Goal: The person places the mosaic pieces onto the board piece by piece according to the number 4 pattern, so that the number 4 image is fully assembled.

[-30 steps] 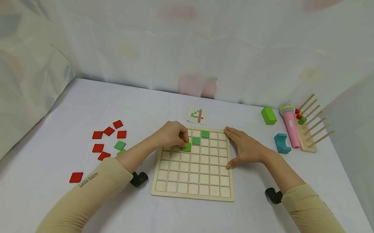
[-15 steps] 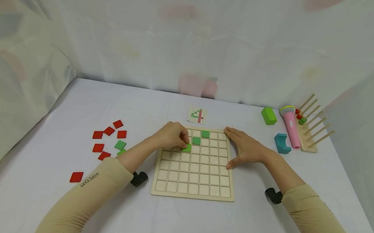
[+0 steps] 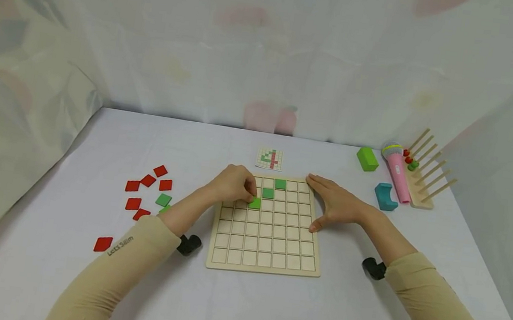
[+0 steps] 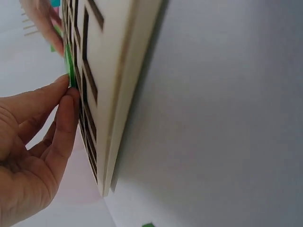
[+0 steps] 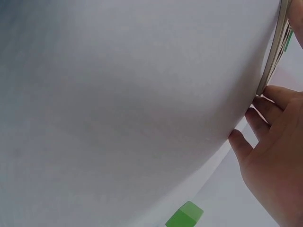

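Note:
A pale wooden grid board point(image 3: 264, 245) lies on the white table. My left hand point(image 3: 234, 184) is over its upper left part, thumb and forefinger pinching the edge of a bright green square tile point(image 3: 255, 203), also seen edge-on in the left wrist view point(image 4: 70, 68). Two darker green tiles, one higher point(image 3: 280, 184) and one lower point(image 3: 268, 193), sit in cells running diagonally up to the right. My right hand point(image 3: 340, 203) rests at the board's right side with spread fingers. Its fingertips touch the far right corner and the thumb lies on the right edge.
Several red tiles point(image 3: 132, 186) and a green tile point(image 3: 163, 200) lie left of the board. A pattern card point(image 3: 269, 158) is behind it. At the right are a green block point(image 3: 367, 159), a teal block point(image 3: 386, 196), a pink microphone point(image 3: 399, 176) and a pegged wooden stand point(image 3: 422, 203).
The hands, the board and the tiles hold nearly the same places throughout. The whole head view has shifted very slightly.

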`<move>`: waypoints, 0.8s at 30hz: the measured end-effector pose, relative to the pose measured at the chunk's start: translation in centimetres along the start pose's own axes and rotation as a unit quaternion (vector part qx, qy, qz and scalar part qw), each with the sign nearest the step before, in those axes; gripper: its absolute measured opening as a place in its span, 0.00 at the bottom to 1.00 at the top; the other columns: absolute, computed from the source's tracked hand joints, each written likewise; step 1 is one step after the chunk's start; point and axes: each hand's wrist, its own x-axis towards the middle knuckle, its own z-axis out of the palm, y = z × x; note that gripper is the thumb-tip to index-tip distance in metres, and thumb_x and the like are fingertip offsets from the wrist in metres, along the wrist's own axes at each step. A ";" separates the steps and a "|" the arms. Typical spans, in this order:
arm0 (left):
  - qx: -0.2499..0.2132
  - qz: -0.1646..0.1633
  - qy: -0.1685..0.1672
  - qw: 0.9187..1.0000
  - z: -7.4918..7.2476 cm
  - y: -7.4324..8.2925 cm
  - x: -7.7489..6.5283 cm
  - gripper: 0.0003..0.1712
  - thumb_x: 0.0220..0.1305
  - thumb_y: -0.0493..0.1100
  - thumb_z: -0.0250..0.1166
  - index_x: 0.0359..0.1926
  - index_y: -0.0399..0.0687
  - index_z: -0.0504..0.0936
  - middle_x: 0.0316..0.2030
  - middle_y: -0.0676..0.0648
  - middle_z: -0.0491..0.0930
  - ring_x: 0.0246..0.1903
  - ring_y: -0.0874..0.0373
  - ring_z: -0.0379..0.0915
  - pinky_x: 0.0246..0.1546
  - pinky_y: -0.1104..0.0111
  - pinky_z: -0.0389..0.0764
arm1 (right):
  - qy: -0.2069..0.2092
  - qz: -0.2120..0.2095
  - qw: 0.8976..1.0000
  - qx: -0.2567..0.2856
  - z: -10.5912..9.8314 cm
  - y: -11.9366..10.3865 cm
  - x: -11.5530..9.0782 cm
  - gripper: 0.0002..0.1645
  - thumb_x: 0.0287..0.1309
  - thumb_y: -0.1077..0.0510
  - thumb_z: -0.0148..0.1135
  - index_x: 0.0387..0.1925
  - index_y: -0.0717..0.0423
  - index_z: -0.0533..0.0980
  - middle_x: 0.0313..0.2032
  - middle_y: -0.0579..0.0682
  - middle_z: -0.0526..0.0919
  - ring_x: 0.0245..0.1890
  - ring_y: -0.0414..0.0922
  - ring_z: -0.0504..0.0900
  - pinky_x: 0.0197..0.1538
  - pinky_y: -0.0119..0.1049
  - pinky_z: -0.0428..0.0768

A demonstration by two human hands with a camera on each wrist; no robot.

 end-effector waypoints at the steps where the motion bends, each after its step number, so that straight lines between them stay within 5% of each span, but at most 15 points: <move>1: -0.007 0.004 0.000 1.000 -0.2 -0.1 -0.1 0.03 0.55 0.36 0.72 0.32 0.45 0.87 0.30 0.48 0.86 0.33 0.58 0.77 0.39 0.68 0.77 | 0.000 0.001 1.000 0.000 0.0 0.0 0.0 0.78 0.34 0.31 0.77 0.77 0.62 0.46 0.78 0.60 0.48 0.79 0.61 0.47 0.77 0.61 0.52; 7: -0.035 0.028 0.000 0.999 -2.9 -1.2 -0.7 0.08 0.57 0.36 0.69 0.40 0.43 0.86 0.35 0.47 0.85 0.35 0.57 0.79 0.38 0.70 0.78 | 0.003 0.001 1.000 -0.002 -0.1 0.0 0.0 0.78 0.34 0.31 0.77 0.77 0.62 0.46 0.78 0.61 0.48 0.79 0.61 0.47 0.76 0.61 0.52; 14: -0.047 0.009 -0.025 0.999 -6.4 -2.5 -2.6 0.10 0.62 0.41 0.67 0.44 0.42 0.84 0.39 0.47 0.85 0.38 0.54 0.81 0.40 0.63 0.81 | 0.003 0.002 1.000 0.003 -0.2 0.0 -0.1 0.78 0.34 0.32 0.78 0.77 0.63 0.46 0.78 0.61 0.48 0.79 0.61 0.47 0.76 0.61 0.52; 24: -0.025 0.019 -0.075 0.997 -7.5 -6.0 -4.7 0.08 0.61 0.37 0.65 0.42 0.47 0.84 0.44 0.47 0.85 0.44 0.57 0.81 0.49 0.63 0.78 | 0.000 0.000 1.000 0.002 0.1 -0.1 0.0 0.79 0.34 0.31 0.78 0.77 0.63 0.46 0.78 0.61 0.48 0.79 0.61 0.47 0.76 0.61 0.52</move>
